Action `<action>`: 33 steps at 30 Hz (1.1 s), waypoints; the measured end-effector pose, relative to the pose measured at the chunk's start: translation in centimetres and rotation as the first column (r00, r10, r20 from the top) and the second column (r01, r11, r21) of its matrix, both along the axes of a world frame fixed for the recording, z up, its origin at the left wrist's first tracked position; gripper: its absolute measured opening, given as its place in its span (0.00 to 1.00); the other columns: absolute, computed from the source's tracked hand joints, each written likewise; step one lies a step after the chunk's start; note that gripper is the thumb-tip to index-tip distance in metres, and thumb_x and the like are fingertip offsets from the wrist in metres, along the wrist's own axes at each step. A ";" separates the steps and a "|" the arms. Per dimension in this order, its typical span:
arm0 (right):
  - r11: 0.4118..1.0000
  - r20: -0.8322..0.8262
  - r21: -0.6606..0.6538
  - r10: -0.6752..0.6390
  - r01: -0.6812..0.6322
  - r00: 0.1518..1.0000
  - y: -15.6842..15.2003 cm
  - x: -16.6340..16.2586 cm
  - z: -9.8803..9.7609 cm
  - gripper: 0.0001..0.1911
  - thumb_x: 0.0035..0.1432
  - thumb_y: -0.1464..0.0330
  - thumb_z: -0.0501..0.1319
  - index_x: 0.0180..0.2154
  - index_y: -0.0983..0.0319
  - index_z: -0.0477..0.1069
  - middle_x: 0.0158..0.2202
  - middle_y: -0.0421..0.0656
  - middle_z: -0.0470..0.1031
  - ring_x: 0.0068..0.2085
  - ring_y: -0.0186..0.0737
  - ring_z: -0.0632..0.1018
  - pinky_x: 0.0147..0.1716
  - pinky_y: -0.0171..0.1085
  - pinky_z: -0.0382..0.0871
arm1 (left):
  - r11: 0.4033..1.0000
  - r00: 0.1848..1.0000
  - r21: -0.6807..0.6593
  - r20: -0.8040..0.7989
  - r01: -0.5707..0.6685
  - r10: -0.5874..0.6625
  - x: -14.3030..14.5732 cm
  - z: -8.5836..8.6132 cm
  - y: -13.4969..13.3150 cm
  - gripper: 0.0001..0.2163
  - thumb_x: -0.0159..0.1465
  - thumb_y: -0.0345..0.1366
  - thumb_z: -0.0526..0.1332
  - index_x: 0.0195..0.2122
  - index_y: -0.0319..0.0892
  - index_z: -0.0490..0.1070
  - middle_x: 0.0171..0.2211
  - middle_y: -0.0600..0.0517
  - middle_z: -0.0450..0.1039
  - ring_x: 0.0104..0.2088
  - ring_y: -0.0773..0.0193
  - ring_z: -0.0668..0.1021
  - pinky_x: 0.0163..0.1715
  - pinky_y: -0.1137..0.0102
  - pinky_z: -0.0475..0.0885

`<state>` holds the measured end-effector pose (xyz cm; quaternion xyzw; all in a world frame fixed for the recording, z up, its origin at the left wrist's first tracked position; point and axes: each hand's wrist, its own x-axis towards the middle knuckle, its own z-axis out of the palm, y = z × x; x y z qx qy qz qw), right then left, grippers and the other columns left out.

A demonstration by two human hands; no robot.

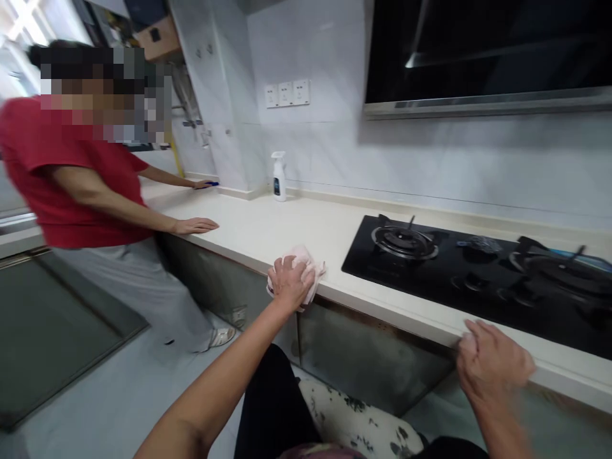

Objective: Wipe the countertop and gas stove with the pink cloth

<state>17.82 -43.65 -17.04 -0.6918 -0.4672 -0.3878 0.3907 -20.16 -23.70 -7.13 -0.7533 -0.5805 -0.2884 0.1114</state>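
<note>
At left, a co-worker (71,172) in red rested one hand (194,225) on the counter (248,223), the other over a blue object (213,183). Right of them stood a spray bottle (279,178); the left hand (290,284) clutched a pink cloth (313,271) against the counter's near edge, and the right hand (495,364), fingers spread and blurred, touched that edge before the gas hob (478,274).
</note>
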 end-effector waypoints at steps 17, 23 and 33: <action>0.993 -0.053 -0.060 0.101 -0.104 0.994 -1.0 -0.6 0.9 0.18 0.72 0.65 0.49 0.53 0.62 0.73 0.54 0.55 0.77 0.55 0.55 0.74 0.56 0.55 0.62 | 0.633 0.627 -0.014 -0.125 0.774 -0.769 20.3 0.9 -12.6 0.23 0.63 0.50 0.66 0.57 0.49 0.76 0.52 0.38 0.72 0.51 0.42 0.72 0.44 0.49 0.68; 0.978 -0.225 0.044 0.207 -0.202 0.952 -2.9 -1.8 4.4 0.20 0.71 0.58 0.56 0.58 0.61 0.70 0.60 0.57 0.68 0.61 0.57 0.71 0.57 0.57 0.67 | 0.660 0.641 0.060 0.184 0.749 -0.745 13.6 2.2 -7.1 0.28 0.66 0.46 0.64 0.67 0.50 0.65 0.69 0.41 0.63 0.65 0.46 0.68 0.59 0.51 0.66; 0.898 -0.006 -0.382 0.235 -0.219 0.972 8.0 -13.4 9.1 0.21 0.65 0.53 0.65 0.50 0.61 0.74 0.54 0.53 0.76 0.57 0.60 0.68 0.57 0.56 0.59 | 0.917 0.919 0.155 0.088 0.368 -0.384 10.3 -0.8 0.1 0.14 0.72 0.40 0.54 0.43 0.46 0.81 0.50 0.45 0.82 0.50 0.50 0.81 0.48 0.57 0.69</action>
